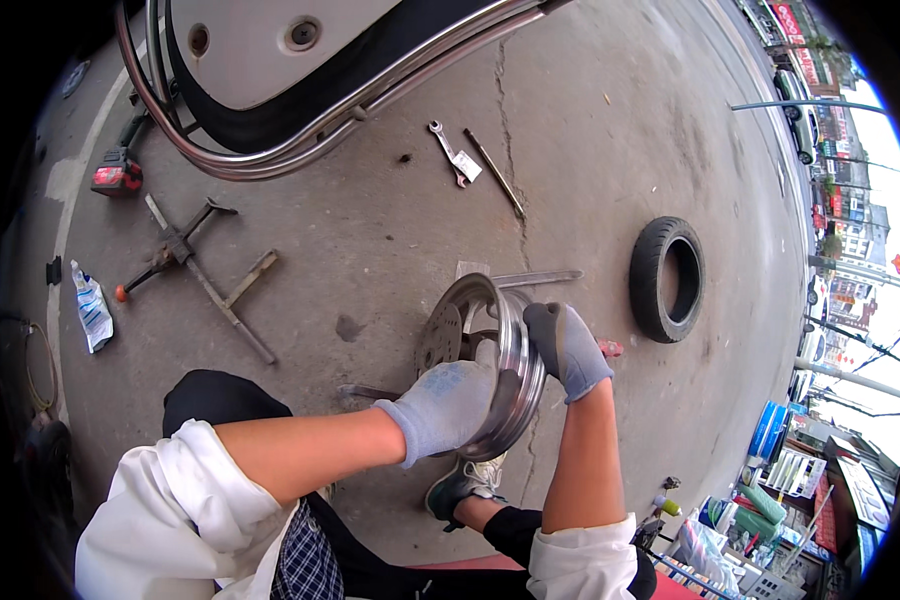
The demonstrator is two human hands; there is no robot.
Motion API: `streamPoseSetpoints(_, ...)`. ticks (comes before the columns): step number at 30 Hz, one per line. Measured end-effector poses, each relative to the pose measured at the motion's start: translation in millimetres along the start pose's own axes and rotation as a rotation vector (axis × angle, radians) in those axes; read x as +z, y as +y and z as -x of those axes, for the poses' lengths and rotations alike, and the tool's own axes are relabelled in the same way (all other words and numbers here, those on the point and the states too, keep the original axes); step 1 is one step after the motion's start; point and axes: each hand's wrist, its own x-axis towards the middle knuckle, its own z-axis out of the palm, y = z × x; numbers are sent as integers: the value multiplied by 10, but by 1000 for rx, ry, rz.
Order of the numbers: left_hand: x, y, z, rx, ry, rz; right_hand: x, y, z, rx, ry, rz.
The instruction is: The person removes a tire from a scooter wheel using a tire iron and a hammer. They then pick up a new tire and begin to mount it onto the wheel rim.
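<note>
A silver metal wheel rim (513, 400) is held on edge low over the pavement in front of me, between my two grey-gloved hands. My left hand (440, 400) grips its near left part, with the fingertips inside the rim. My right hand (562, 345) is closed on the rim's upper right edge. A flat steel bar (550, 277) lies just beyond the rim, and another (365, 390) shows at its left. A red tool end (610, 348) pokes out beside my right hand. A black tyre (646, 280) is on the ground to the right.
A tubular-framed vehicle part (255, 60) overhangs the top left. A cordless power tool (117, 176), a metal stand (185, 250) and a white packet (92, 305) are at left. A wrench (442, 140) and rod (492, 172) lie ahead; stacked goods (760, 520) are lower right.
</note>
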Motion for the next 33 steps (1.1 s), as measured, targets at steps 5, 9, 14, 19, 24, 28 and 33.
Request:
streamPoseSetpoints(5,23,20,23,3,105,-126,43,328,-286,-513,31,473)
streamPoseSetpoints(9,-326,-4,99,-121,136,-208,297,-16,241,-209,78,299)
streamPoseSetpoints(14,-523,23,60,-171,234,-351,774,-418,797,-65,475,-44)
streamPoseSetpoints(19,-715,-65,-25,-213,263,-273,1339,-525,1160,-132,553,-123)
streamPoseSetpoints(24,-735,-97,-86,-276,253,-298,1320,-705,1441,1,260,-206)
streamPoseSetpoints(28,-599,-95,-28,-209,253,-255,1142,-561,1194,16,404,-233)
streamPoseSetpoints(33,-134,20,119,-62,215,-324,581,354,331,-381,138,183)
